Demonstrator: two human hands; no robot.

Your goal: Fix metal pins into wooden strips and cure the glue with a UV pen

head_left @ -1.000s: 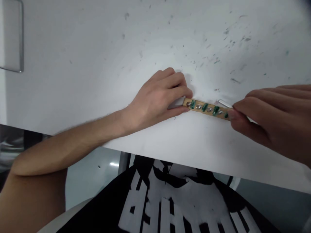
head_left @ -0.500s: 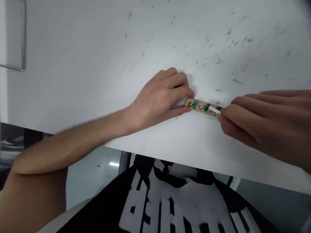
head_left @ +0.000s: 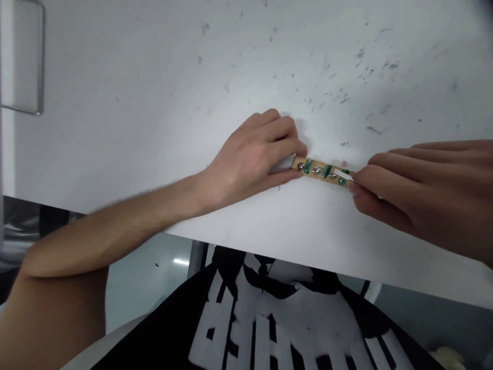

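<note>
Tan, green-striped, silver-dotted strip (head_left: 322, 172)

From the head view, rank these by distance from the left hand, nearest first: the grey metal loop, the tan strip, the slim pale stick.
1. Tan strip: touching, its left end pinched by the left hand.
2. Slim pale stick: to the right, in the right hand.
3. Grey metal loop: far off, upper left.

A white table (head_left: 154, 103) carries scattered dark specks (head_left: 373, 130); some look greenish.
</note>
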